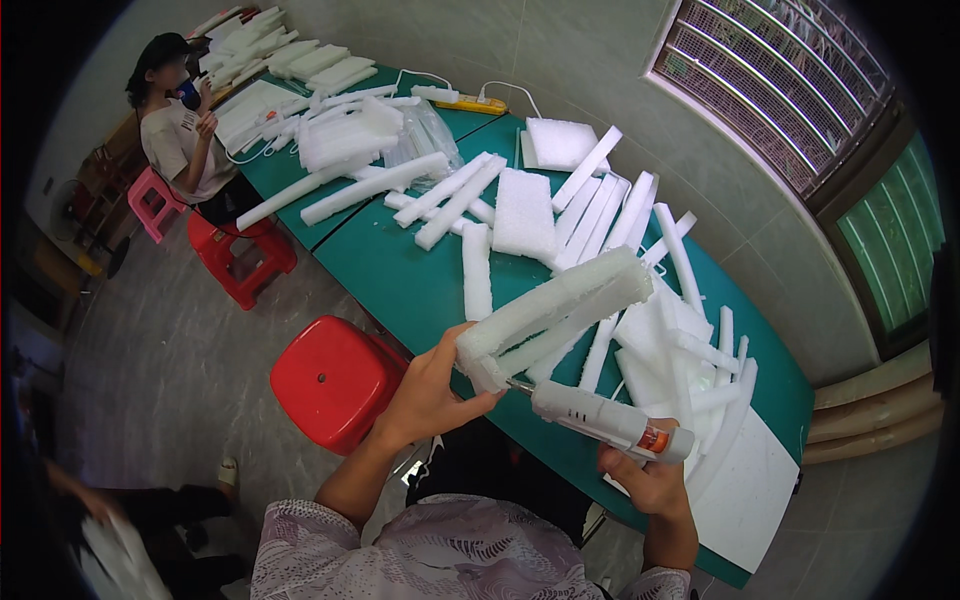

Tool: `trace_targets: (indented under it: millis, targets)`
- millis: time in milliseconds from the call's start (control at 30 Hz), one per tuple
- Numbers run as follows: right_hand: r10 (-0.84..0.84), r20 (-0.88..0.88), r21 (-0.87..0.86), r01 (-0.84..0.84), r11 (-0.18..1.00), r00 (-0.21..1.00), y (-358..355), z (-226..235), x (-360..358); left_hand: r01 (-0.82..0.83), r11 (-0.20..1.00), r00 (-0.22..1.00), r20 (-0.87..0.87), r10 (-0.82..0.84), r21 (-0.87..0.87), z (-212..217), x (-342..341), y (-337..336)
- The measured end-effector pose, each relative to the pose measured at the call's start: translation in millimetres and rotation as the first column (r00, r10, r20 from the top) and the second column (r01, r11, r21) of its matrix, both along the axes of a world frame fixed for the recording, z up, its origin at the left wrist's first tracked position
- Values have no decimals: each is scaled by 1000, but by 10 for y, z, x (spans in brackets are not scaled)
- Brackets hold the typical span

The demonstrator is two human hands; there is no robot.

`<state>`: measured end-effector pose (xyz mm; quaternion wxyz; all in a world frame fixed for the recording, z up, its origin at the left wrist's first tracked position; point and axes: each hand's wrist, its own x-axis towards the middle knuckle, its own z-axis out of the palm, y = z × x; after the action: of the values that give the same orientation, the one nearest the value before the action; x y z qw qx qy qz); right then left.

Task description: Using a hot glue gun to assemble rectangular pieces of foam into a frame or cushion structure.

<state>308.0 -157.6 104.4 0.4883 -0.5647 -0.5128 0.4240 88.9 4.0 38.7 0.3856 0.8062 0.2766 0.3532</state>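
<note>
My left hand point(430, 391) is closed around the near left end of a white foam frame point(560, 298), built of thick strips with a long opening between them. It is held up above the table. My right hand point(647, 478) grips a light grey glue gun point(597, 414) with an orange patch near its rear end. The metal nozzle points left and meets the frame's near corner, close to my left fingertips; whether glue is coming out is too small to tell. My right fingers are partly hidden beneath the gun's body.
Foam strips point(462, 203) and foam blocks point(524, 213) lie over the green table point(372, 270). A white board point(745, 490) lies at the right. A red stool point(325, 380) stands left of me. Another person point(185, 140) is at the far left; a yellow power strip point(470, 103) lies by the wall.
</note>
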Motion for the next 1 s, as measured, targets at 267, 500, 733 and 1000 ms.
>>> trace_targets:
  millis: [267, 500, 733, 1000]
  targets:
    - [-18, -6, 64, 18, 998, 1000, -25, -16, 58, -23, 997, 998, 63, 28, -80, -80, -1, 29]
    - [-349, 351, 144, 318, 937, 869, -16, -149, 510, -73, 920, 835, 481, 267, -384, -322, -569, 289]
    - [-293, 792, 198, 229, 953, 536, 280, -563, 694, -393, 849, 675, 516, 527, -353, -439, -1574, 388]
    - [-184, 867, 114, 176, 978, 463, 537, -881, 556, -529, 789, 632, 474, 612, -314, -446, -1935, 216]
